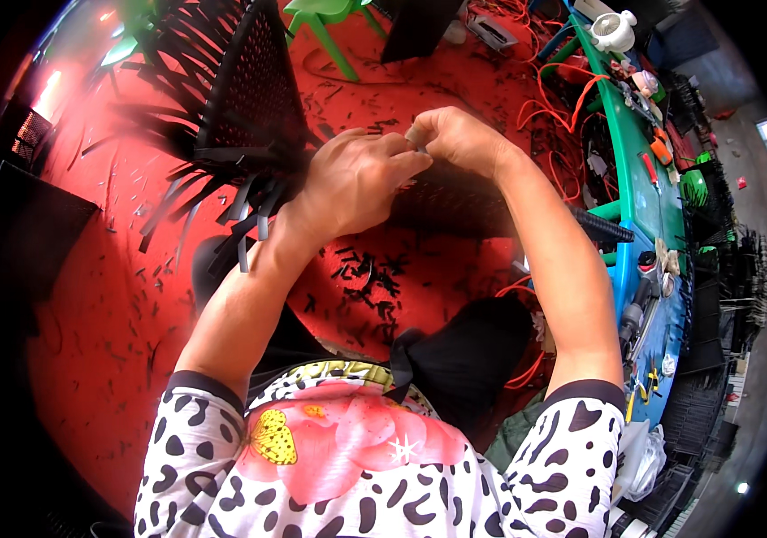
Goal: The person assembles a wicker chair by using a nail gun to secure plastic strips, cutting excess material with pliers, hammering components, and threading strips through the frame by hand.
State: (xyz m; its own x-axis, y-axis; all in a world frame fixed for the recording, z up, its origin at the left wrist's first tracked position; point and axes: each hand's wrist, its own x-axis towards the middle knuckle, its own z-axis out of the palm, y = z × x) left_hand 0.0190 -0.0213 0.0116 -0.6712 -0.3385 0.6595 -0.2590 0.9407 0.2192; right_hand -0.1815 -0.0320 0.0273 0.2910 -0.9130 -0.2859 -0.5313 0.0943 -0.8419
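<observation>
My left hand (354,182) lies over the edge of a black woven piece (253,94), its fingers bent and pressed together. Close against its fingertips, my right hand (457,142) is closed in a pinch. What lies between the fingers is too small to make out. Many loose black strips (188,54) fan out from the left side of the woven piece, and several more hang beside my left wrist. A dark woven panel (455,204) of the same sort shows below my hands, partly covered by them.
Cut black scraps (370,273) litter the red floor covering (132,314). On the right stands a green and blue table (639,170) with tools and a white fan (614,32). Orange cords (545,112) trail beside it. A green plastic stool (325,18) stands at the far side.
</observation>
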